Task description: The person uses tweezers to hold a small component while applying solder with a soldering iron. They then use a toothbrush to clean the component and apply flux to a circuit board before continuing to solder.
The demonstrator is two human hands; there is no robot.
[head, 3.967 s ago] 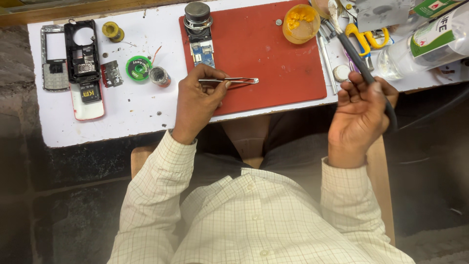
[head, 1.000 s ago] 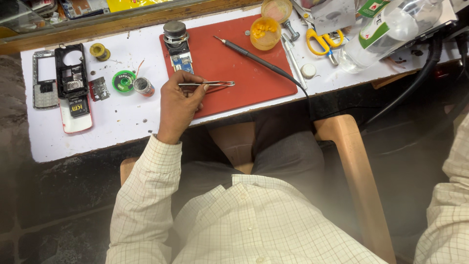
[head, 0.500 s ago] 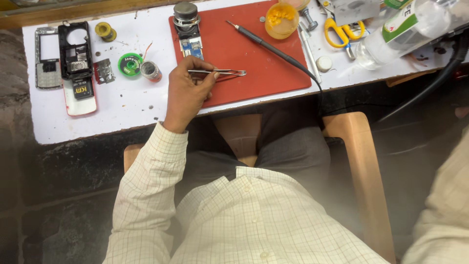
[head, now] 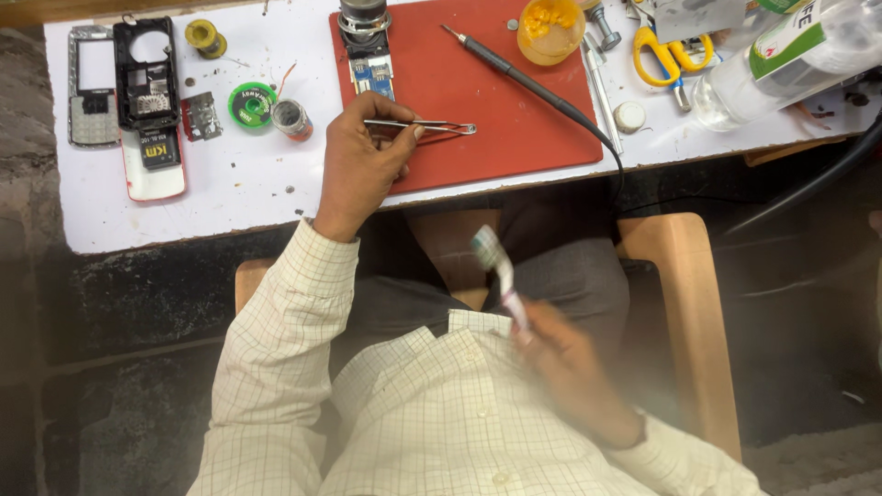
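Tweezers (head: 432,126) pinched in left hand (head: 360,158), lying flat over red mat (head: 514,138), tips toward small circuit board (head: 374,77). Toothbrush (head: 501,276) clasped in blurred right hand (head: 560,358), low over lap. Soldering iron (head: 519,78) diagonal on mat; dismantled phone (head: 147,106) well apart, far left.

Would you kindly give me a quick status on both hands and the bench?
Left hand holds tweezers over red mat. Right hand grips toothbrush, blurred, near the chest. Soldering iron lies on the mat, beside tweezers.
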